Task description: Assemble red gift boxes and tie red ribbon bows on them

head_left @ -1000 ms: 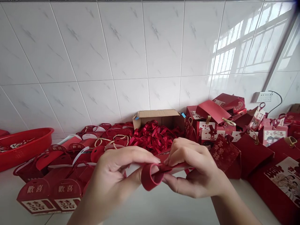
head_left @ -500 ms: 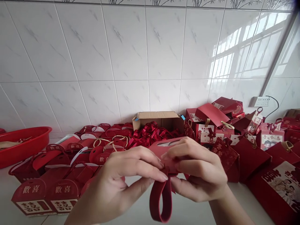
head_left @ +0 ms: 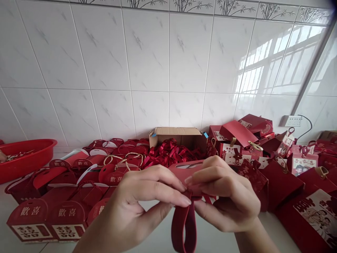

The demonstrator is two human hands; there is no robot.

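Observation:
My left hand [head_left: 147, 200] pinches a dark red ribbon [head_left: 177, 228] near its upper end, at the lower centre of the head view. The ribbon hangs down in a loop below the fingertips. Close on its right, my right hand [head_left: 226, 196] has its fingers closed on a small red box [head_left: 181, 171] where the ribbon meets it. A printed picture shows on the box's top. Both hands' fingers cover most of the box and the spot where the ribbon joins it.
A cardboard box [head_left: 179, 131] of red ribbons [head_left: 168, 151] stands behind the hands by the tiled wall. Red gift boxes [head_left: 65, 218] fill the left, with a red basin [head_left: 31, 158] beyond. More boxes and bags [head_left: 281, 179] are piled at the right.
The view has tilted and shifted slightly. Both hands keep their grip, and the ribbon loop now hangs a little lower and looks narrower. At far left, part of a hand has moved back in the basin.

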